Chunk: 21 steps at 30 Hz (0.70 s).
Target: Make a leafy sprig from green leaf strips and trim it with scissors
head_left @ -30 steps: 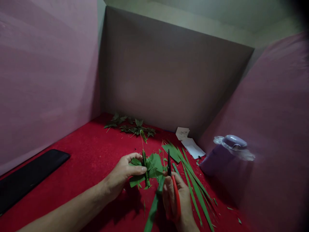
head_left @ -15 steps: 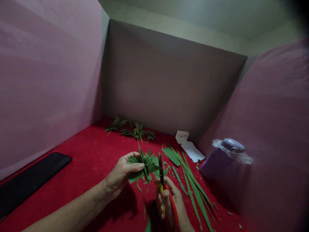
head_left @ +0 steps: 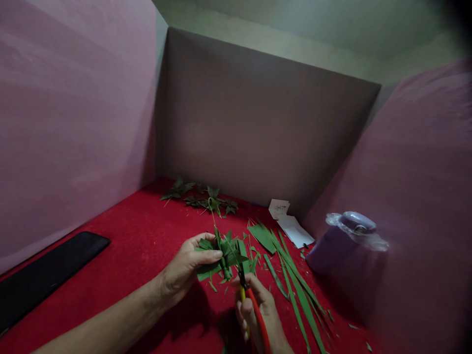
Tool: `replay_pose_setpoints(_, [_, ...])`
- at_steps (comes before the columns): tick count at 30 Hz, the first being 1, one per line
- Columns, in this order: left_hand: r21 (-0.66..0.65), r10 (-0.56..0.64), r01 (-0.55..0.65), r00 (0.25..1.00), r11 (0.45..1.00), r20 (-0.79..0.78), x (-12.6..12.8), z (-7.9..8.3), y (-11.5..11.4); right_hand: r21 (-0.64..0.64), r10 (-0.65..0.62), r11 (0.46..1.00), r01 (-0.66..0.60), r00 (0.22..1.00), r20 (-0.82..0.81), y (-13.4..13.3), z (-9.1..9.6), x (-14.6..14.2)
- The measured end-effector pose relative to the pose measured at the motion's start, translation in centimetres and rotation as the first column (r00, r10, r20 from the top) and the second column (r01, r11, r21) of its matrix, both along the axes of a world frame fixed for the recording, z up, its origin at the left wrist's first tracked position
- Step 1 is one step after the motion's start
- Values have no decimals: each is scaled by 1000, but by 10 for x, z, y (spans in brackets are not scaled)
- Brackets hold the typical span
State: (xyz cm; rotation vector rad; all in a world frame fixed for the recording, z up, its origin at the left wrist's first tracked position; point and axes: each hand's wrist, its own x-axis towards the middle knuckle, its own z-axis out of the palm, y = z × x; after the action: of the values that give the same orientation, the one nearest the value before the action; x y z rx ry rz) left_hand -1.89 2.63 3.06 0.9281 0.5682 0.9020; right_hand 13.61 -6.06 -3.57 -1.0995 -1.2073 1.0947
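My left hand (head_left: 197, 258) pinches a small bundle of green leaves (head_left: 229, 253) between thumb and fingers, above the red cloth. A thin stem rises from the top of the bundle. In my right hand (head_left: 263, 305) is a pair of scissors (head_left: 259, 314) with red and yellow handles and dark blades pointing up. The blades lie at the right edge of the leaves; whether they touch or cut a leaf I cannot tell. Small green clippings lie around and below the bundle.
Long green leaf blades (head_left: 295, 275) lie on the red cloth (head_left: 143, 246) to the right. Leafy sprigs (head_left: 210, 199) rest at the back, white papers (head_left: 295, 231) behind the blades. A purple container (head_left: 332, 248) with clear plastic stands right; a long black object (head_left: 55, 275) lies left.
The scissors have moved slightly left and down, and their blades now sit closer to the leaf bundle. My left hand keeps its hold almost unmoved.
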Motion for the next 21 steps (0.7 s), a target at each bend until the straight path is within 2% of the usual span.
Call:
replay_pose_setpoints(13, [-5, -15, 15, 1000, 1000, -11, 1, -3, -2, -20, -52, 998, 52, 998, -19, -1, -3, 1])
replay_pose_setpoints(21, [32, 3, -2, 999, 999, -38, 1, -3, -1, -2, 1, 1000, -1, 1000, 0, -1, -4, 2])
